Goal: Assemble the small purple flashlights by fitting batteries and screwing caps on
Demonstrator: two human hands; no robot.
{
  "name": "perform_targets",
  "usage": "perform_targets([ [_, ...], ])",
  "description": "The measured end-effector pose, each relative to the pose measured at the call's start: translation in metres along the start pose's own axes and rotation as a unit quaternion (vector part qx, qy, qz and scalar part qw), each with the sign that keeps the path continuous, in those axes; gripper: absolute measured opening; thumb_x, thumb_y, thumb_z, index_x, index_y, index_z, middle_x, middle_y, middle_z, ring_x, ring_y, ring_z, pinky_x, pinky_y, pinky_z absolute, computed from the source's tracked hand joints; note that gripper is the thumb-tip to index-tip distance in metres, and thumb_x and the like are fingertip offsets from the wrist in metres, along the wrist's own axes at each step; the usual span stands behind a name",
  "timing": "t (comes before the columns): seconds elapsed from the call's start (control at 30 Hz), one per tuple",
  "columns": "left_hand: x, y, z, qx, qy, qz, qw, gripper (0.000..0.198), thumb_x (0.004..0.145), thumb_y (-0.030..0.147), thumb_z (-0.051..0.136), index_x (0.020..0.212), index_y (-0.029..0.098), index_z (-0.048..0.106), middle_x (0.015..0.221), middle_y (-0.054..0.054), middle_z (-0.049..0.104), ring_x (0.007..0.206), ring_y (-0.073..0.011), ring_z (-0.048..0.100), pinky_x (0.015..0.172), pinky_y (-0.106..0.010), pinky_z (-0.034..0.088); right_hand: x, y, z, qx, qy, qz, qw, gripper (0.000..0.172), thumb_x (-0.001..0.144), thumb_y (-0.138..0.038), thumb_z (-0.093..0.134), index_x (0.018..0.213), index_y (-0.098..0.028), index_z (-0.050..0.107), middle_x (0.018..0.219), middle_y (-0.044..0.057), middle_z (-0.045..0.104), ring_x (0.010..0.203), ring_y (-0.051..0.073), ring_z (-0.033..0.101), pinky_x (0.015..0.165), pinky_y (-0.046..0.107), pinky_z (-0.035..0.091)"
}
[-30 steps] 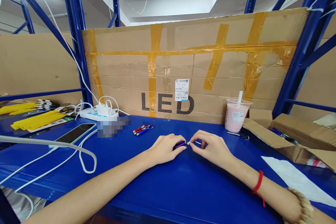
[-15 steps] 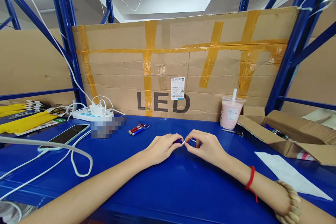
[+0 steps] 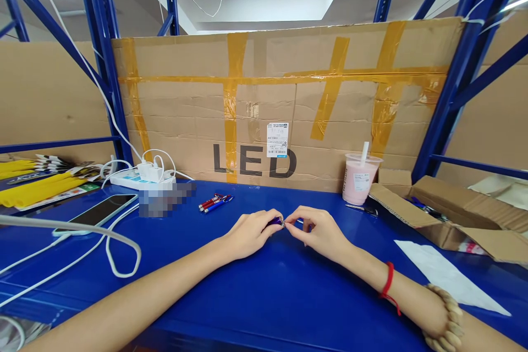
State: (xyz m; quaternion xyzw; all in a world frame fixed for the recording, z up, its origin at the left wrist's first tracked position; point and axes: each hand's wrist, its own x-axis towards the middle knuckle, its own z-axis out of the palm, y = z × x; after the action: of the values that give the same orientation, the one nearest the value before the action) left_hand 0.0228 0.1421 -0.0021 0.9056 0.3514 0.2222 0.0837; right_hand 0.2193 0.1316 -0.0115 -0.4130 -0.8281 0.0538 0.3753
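- We see a small purple pen (image 3: 275,221) low over the blue bench top (image 3: 264,291), between our two hands.
- Our left hand (image 3: 249,235) is closed around its barrel, and our right hand (image 3: 320,234) pinches its silver end.
- Loose pens (image 3: 214,202) lie beyond the left hand.
- A pink drink cup (image 3: 358,179) stands beyond the right hand, with a cardboard box (image 3: 449,217) further right.

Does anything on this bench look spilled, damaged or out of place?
Nothing is spilled; the pink drink stands upright. The cardboard panel at the back is creased and patched with crossed tape strips. A white cable sprawls in a loose loop on the left of the table. Left hand and right hand pinch a small purple pen.
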Motion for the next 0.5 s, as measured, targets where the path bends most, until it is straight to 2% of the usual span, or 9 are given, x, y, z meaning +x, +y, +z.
perform_targets([
  [0.3,0.0003,-0.0018,0.0009,-0.006,0.0,0.01,1.0,0.018,0.095,0.031,0.034,0.099,0.024,0.05,0.085,0.002,0.063,0.079,-0.0158,0.06,0.065,-0.023,0.041,0.0008,0.0002,-0.0003,-0.003,-0.01,0.011,1.0,0.012,0.08,-0.026,0.055,0.076,-0.02,0.064,0.076,-0.001,0.064,0.045,0.007,0.051,0.048,0.02,0.041],
  [0.5,0.0017,-0.0038,0.0017,0.015,0.005,0.018,1.0,0.015,0.095,0.028,0.036,0.099,0.024,0.05,0.09,0.001,0.063,0.083,-0.0156,0.06,0.068,-0.023,0.042,0.0019,0.0043,0.0012,0.057,-0.044,0.022,0.997,0.015,0.081,-0.029,0.055,0.082,-0.019,0.065,0.079,0.0,0.064,0.042,0.006,0.053,0.046,0.02,0.043],
])
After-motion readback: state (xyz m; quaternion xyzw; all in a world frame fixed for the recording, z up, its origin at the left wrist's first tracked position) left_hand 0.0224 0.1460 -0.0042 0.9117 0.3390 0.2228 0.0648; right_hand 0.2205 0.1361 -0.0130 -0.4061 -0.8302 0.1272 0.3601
